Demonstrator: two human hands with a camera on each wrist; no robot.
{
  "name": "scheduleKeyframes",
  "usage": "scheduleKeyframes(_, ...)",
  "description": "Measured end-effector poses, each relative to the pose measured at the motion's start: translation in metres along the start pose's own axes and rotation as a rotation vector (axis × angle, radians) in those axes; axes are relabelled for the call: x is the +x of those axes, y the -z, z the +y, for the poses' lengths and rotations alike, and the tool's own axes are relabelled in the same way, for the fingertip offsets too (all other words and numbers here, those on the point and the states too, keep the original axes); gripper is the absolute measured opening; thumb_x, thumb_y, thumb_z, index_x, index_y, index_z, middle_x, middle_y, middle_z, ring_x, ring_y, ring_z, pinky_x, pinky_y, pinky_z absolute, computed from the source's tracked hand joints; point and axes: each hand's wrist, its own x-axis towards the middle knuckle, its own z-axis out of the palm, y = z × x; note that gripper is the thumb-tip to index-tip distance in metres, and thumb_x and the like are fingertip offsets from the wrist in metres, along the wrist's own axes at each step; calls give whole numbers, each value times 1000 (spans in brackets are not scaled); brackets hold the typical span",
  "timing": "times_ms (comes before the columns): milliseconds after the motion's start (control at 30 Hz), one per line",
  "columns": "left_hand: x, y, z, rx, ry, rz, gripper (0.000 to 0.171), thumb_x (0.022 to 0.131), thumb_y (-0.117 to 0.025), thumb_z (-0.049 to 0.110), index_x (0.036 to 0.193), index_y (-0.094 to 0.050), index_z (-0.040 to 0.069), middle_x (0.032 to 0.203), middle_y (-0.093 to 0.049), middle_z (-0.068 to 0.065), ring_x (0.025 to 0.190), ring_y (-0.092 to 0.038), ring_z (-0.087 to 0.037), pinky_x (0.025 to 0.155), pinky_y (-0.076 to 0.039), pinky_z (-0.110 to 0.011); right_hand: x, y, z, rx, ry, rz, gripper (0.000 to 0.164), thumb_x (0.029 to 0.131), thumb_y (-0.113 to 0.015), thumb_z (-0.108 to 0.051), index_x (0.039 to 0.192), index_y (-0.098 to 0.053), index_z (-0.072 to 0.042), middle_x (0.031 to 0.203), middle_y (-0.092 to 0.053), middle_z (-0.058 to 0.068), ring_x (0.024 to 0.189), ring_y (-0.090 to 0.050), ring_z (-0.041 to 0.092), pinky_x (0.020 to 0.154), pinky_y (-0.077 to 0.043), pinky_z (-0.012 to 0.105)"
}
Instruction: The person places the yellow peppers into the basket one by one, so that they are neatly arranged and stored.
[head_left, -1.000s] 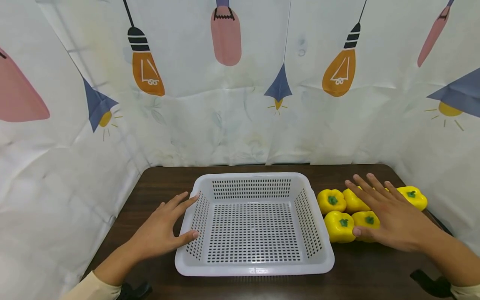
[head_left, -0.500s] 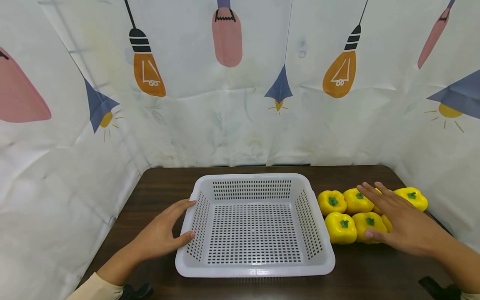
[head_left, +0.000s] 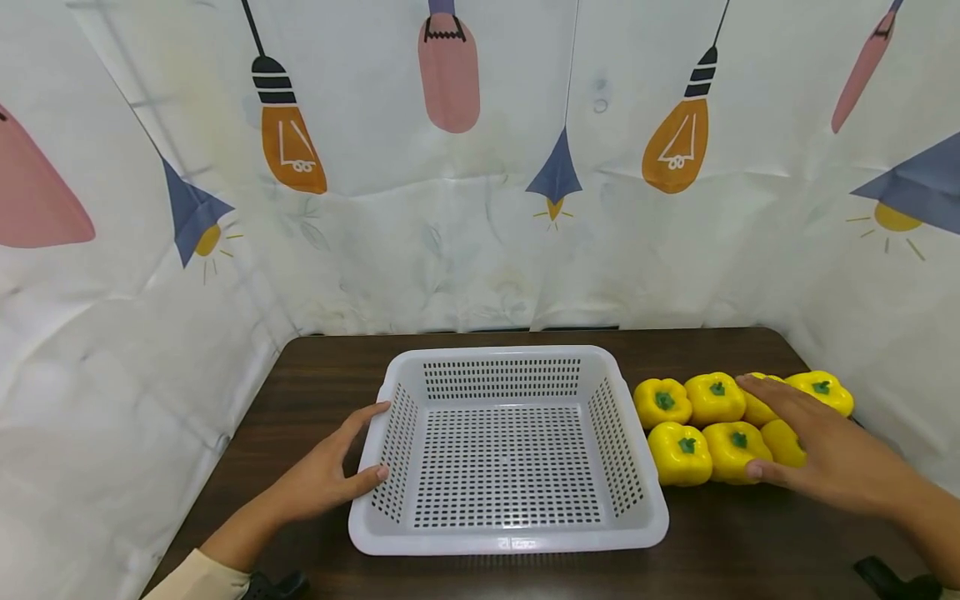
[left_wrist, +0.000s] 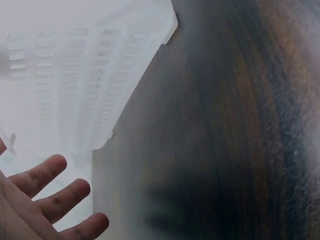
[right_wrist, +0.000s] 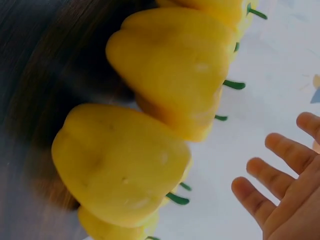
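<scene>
A white perforated plastic basket (head_left: 508, 542) stands on the dark table with nothing in it. My left hand (head_left: 324, 477) is at its left side, thumb and index fingertips at the rim. In the left wrist view, the other fingers (left_wrist: 60, 204) spread loosely beside the basket wall (left_wrist: 75, 90). Yellow bell peppers with green stems lie in two rows right of the basket, among them a front left pepper (head_left: 678, 455) and its neighbour (head_left: 735, 451). Over the right end of these rows hovers my right hand (head_left: 843, 457), fingers extended, partly hiding some peppers. The right wrist view shows its fingers (right_wrist: 277, 187) apart from the peppers (right_wrist: 122, 165).
The brown wooden table (head_left: 337, 367) has a white printed cloth (head_left: 450, 250) hanging behind it and at both sides. A black strap (head_left: 892, 579) shows at the right wrist. The right-hand peppers lie close to the table's right edge.
My right hand has shifted to the right and lowered, uncovering more peppers. My left hand has come slightly closer to the basket's left rim. Basket and peppers stay in place.
</scene>
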Motion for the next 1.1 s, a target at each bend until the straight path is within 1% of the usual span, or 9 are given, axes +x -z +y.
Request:
scheduleKeyframes(167,-1,-2,-1,-77,7,-29,85,93,-72,26,161,-21,29,143,-50,-20,123,-56,-40,88,-55,-49,-3,1,10,14,-17,8,100,81,-86,-41,162,-30,-21,154,-39,24,131,-39,53,91,-37,71)
scheduleKeyframes(333,-1,-3,0,-132,24,-45,85,94,-70,25,162,-20,29,142,-50,-22,121,-57,-39,80,-56,-33,-6,2,18,16,-59,-8,96,84,-84,-43,160,-33,-13,152,-40,28,126,-42,52,88,-40,71)
scheduleKeyframes(500,-2,-5,-2,-203,27,-59,85,94,-70,21,162,-19,27,141,-50,-20,119,-57,-38,78,-58,-31,-9,3,27,-11,-71,-16,93,85,-82,-46,158,-36,-9,150,-41,29,119,-50,51,84,-44,71)
scheduleKeyframes(733,-3,-7,-4,-260,15,-77,85,96,-68,17,162,-16,25,139,-50,-24,111,-64,-33,75,-60,-33,-13,0,39,-33,-31,40,88,82,-86,-42,150,-46,-3,142,-49,28,115,-54,48,82,-46,65)
scheduleKeyframes(800,-3,-7,-4,-262,17,-77,85,96,-67,17,163,-16,25,139,-50,-25,110,-65,-32,75,-60,-33,-14,-1,42,-44,-16,62,86,80,-88,-40,147,-49,-2,141,-51,27,116,-53,45,85,-46,55)
scheduleKeyframes(867,-3,-7,-3,-256,19,-75,85,96,-67,17,163,-16,25,139,-51,-25,110,-65,-32,75,-60,-32,-14,-2,45,-54,2,88,84,79,-89,-39,144,-52,-3,140,-54,24,116,-52,38,90,-43,38)
scheduleKeyframes(933,-3,-7,-3,-261,22,-77,85,96,-67,17,163,-16,25,139,-51,-25,109,-65,-32,75,-61,-33,-14,-4,49,-67,18,110,82,77,-90,-38,142,-55,-3,138,-56,20,113,-52,32,88,-37,22)
scheduleKeyframes(1000,-4,-7,-3,-268,22,-78,84,96,-67,16,163,-16,24,140,-51,-26,110,-65,-32,75,-61,-33,-15,-6,53,-64,23,121,80,77,-91,-37,141,-56,-3,137,-58,19,112,-52,31,83,-30,11)
scheduleKeyframes(1100,-4,-7,-2,-276,24,-80,84,96,-67,16,163,-16,25,140,-51,-25,109,-65,-30,75,-61,-33,-17,-7,58,-57,10,117,79,78,-90,-37,140,-56,-2,137,-58,21,114,-53,36,84,-29,12)
